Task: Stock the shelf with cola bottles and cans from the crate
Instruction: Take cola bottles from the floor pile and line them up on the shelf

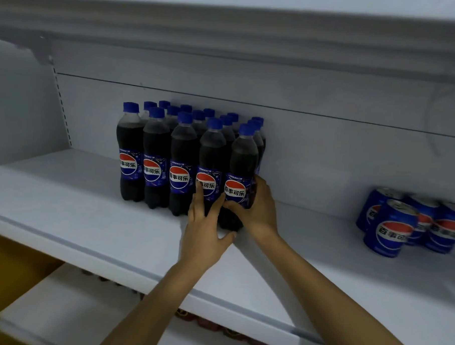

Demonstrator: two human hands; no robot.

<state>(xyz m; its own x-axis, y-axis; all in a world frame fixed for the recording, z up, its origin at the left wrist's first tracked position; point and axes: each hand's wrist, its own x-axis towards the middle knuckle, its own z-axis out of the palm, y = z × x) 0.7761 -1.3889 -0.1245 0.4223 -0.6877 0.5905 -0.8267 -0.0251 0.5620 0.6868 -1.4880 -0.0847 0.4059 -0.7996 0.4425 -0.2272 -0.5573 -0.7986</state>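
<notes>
Lower shelf: under the front lip are small red-topped items, too blurred to name.
Shelf board: both forearms reach over the front edge of the flat white metal shelf board.
Left hand: the left hand is spread with its fingers straight. The forefinger tip rests on the label of the neighbour bottle, and the thumb stretches toward the foot of the end bottle. It grips nothing.
Right hand: the right hand is wrapped round the lower half of the end bottle, fingers on its right side and thumb across the front.
End bottle: a dark plastic cola bottle with blue cap and blue label. It stands upright on the shelf board at the right end of the front row, close against the neighbour bottle.
Deciding relation: the end bottle is straight ahead of both hands with its long axis vertical. The right hand holds it while the left only steadies from the front-left, so any squaring nudge probably goes left and back into the row.
Bottle block: matching bottles stand upright in rows behind, front-row labels forward.
Cans: a cluster of blue cola cans sits well apart to the right on the same board.
Crate: not in view.
</notes>
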